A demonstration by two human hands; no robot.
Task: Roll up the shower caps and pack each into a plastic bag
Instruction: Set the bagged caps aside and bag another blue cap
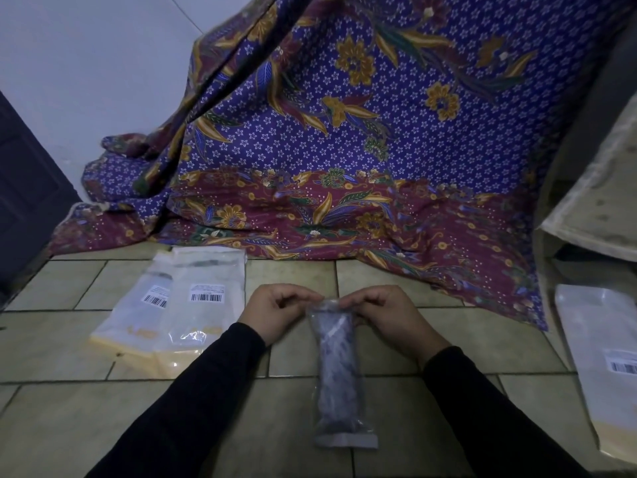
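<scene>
Step in hand: closing 1 filled pack. The narrow clear plastic bag lies lengthwise on the beige tiled floor, lower centre of the frame. The rolled grey-purple shower cap sits fully inside it. The left hand and the right hand meet at the bag's far end, centre of the frame. The fingers of each hand are curled and pinch the bag's mouth, 1 hand at each side. The near end of the bag lies flat and closed.

Next move, as judged: seal or fold the mouth along its whole width without letting the roll loosen, then set the pack aside and take a fresh bag. 2 flat clear bags with barcode labels lie at centre left. A further labelled clear bag lies at the right edge. A purple and maroon floral cloth fills the upper frame.
</scene>
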